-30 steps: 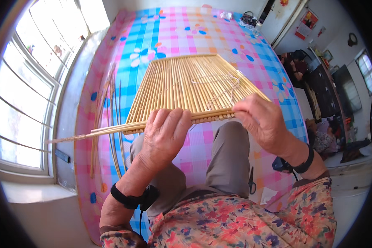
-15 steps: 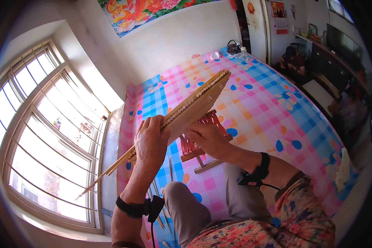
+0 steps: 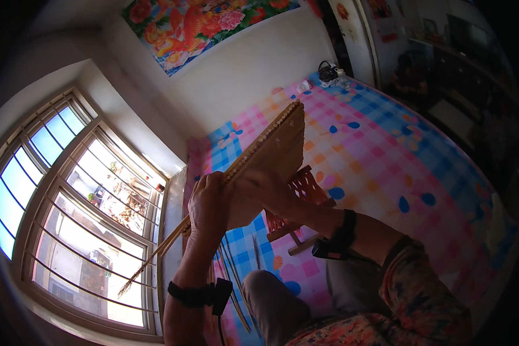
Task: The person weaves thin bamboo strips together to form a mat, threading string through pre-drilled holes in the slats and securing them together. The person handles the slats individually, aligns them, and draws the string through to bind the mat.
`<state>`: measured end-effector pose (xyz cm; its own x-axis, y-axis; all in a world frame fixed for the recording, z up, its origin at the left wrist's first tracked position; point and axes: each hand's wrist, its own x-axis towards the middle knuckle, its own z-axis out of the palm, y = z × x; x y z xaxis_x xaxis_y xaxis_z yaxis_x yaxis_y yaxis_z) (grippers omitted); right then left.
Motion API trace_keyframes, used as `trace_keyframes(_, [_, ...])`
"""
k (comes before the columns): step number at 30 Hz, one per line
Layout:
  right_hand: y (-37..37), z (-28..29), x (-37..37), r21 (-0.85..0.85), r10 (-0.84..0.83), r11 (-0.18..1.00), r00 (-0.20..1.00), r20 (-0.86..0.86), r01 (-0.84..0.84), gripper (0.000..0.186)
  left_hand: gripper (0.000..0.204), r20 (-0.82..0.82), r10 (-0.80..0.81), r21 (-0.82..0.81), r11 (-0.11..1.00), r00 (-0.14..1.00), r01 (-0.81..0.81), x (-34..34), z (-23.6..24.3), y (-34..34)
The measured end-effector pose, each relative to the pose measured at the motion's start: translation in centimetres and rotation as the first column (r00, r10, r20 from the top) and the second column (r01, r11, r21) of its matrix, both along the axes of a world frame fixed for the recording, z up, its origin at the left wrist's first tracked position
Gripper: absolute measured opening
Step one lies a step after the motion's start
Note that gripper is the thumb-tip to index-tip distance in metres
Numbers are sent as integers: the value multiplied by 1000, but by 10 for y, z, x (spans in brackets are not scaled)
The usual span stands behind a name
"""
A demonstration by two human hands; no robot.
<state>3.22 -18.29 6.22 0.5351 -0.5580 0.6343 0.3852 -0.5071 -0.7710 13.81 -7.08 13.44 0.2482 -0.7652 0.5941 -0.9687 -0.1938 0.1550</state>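
My left hand [image 3: 207, 205] is closed round the edge of a flat tan panel [image 3: 279, 141] that looks made of thin stalks set side by side. Round pale stalk ends line its upper edge, and the panel tilts up and away to the right. Past my left hand, a few loose stalks [image 3: 170, 239] stick out toward the window, one with a brushy tip. My right hand [image 3: 254, 187] is in front of the panel's face, close to my left hand. Motion smears its fingers, so whether they grip anything is not visible.
A small wooden stool [image 3: 303, 199] with red woven straps stands before my knees on the checked, patterned sheet [image 3: 363, 150]. Long thin stalks [image 3: 233, 285] lie beside my left leg. The barred window [image 3: 98, 213] is at left. A dark handbag [image 3: 328, 72] sits at the far edge.
My right hand has moved up and left, nearer my left hand, across the panel. The panel has turned to show more of its broad face. The whole view has shifted and darkened.
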Motion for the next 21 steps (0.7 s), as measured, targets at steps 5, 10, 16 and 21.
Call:
trace_keyframes(5, [1, 4, 7, 40, 13, 999, 1000, 4, -13, 25, 26, 217, 8, 40, 999, 976, -17, 1, 3, -5])
trace_keyframes(10, [10, 4, 11, 218, 56, 973, 993, 104, -77, 25, 26, 310, -29, 24, 999, 950, 23, 4, -6, -9])
trace_keyframes(16, [27, -8, -6, 209, 158, 965, 987, 10, -157, 22, 23, 260, -58, -23, 998, 964, 67, -2, -14, -5])
trace_keyframes(21, [82, -54, -122, -80, 384, 882, 806, -450, -465, 23, 17, 156, 98, -37, 995, 983, -94, 6, 0, -13])
